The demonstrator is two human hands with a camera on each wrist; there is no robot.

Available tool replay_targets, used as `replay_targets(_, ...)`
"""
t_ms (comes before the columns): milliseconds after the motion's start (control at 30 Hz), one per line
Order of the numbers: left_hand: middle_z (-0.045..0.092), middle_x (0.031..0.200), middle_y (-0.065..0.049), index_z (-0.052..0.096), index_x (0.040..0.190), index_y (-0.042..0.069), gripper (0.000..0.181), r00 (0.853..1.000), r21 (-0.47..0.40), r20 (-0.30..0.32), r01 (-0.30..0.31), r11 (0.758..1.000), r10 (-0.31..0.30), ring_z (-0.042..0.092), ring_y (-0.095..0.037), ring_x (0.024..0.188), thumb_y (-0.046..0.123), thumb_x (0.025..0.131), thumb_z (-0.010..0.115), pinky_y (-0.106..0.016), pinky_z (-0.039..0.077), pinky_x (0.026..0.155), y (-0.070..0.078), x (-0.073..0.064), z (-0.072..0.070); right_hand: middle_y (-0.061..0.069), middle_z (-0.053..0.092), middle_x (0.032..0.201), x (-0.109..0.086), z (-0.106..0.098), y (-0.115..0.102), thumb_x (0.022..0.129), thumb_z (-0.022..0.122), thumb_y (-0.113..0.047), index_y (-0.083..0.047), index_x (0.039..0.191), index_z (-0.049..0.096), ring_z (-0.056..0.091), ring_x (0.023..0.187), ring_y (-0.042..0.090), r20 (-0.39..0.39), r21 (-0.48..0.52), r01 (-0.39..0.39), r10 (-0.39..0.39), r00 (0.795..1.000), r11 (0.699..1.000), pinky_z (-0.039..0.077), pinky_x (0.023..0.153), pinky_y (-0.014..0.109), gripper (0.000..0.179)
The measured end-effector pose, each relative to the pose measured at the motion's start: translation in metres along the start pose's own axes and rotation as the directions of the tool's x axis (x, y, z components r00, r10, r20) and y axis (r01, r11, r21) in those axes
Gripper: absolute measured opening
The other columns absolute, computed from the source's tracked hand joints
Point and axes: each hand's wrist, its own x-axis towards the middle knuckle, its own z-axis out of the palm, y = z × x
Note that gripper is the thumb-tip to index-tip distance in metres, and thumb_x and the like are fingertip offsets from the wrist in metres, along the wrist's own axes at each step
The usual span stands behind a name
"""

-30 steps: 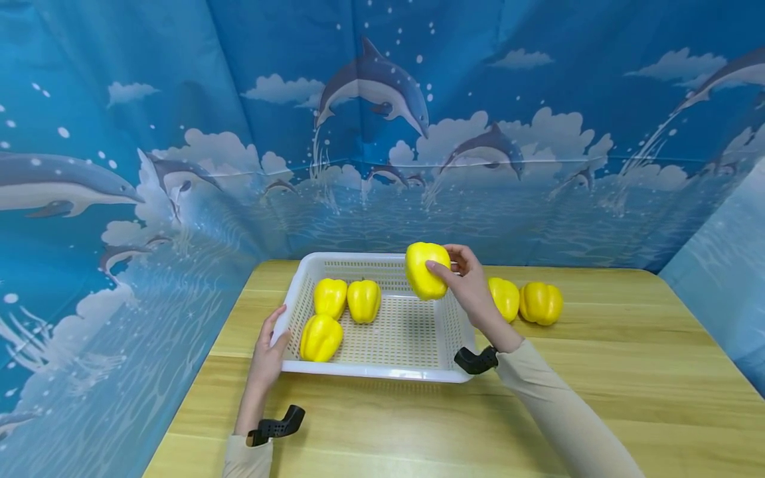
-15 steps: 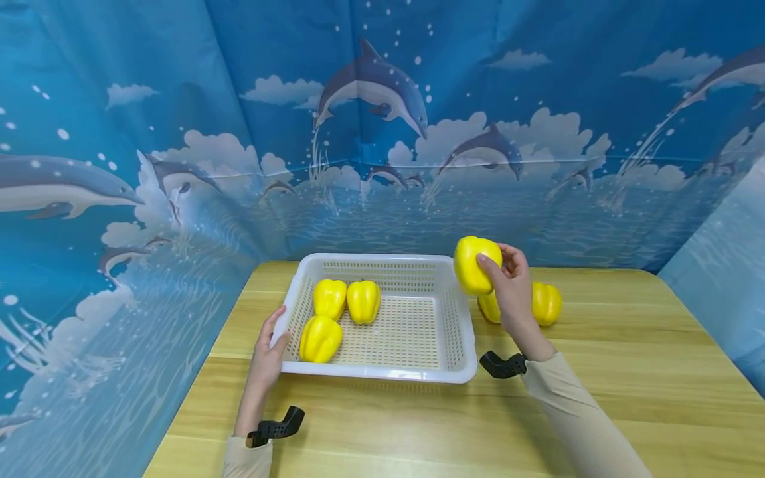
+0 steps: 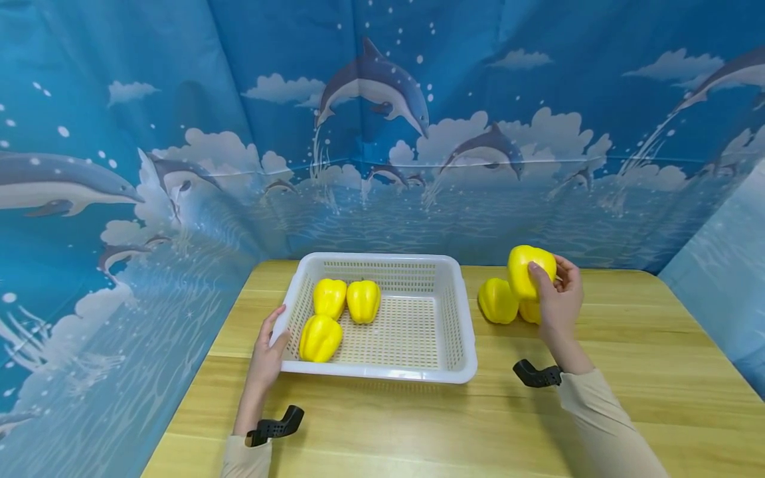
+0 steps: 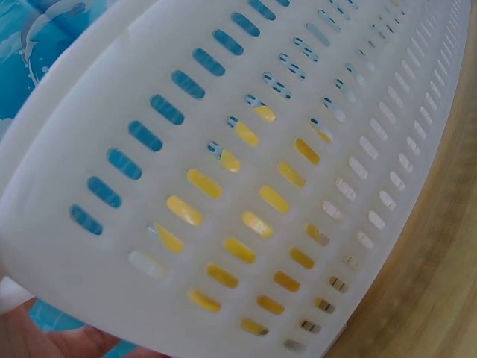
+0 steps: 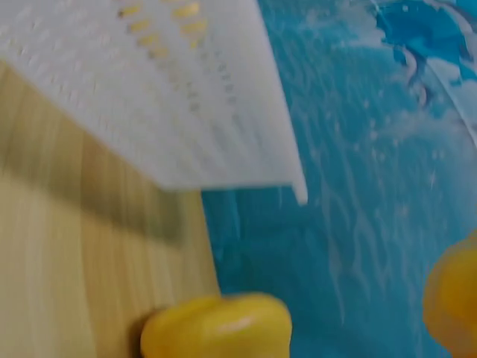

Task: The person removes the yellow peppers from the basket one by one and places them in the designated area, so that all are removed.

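My right hand (image 3: 562, 299) pinches a yellow bell pepper (image 3: 528, 271) between thumb and fingers, up above the table right of the basket. Below it on the table, one yellow pepper (image 3: 498, 301) shows whole, and another pepper (image 3: 529, 311) is mostly hidden behind the held one and the hand. At the left, my left hand (image 3: 267, 348) grips the rim of the white plastic basket (image 3: 394, 374), thumb on the rim. Inside the basket's left half sit three yellow peppers (image 3: 321, 338). The left wrist view shows their yellow through the slotted basket wall (image 4: 149, 201).
The basket stands on a light wooden table (image 3: 382, 425). Behind and to both sides hangs a blue curtain (image 3: 370, 186) printed with dolphins, close to the table's back edge. In the right wrist view, a pepper (image 5: 223, 328) lies on the table near the basket.
My right hand has carried the held pepper rightward, from over the basket to over the peppers on the table. My left hand and the basket have stayed in place.
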Motion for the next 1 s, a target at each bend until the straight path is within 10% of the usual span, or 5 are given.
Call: replay_targets(1000,0.028,0.15,-0.015,0.031,0.148,0.017,0.051,1.0,-0.004,0.003,-0.005,1.0,0.005,0.035,-0.034,0.13,0.005,0.099,0.04,-0.052,0.03,0.101,-0.003,0.002,-0.001,-0.008,0.045,0.122,0.038,-0.084,0.031,0.085,0.071,-0.028,-0.019,0.137,0.05,0.041,0.091,0.003,-0.216,-0.258,-0.081,0.024,0.976,0.963,0.037,0.075,0.015,0.057)
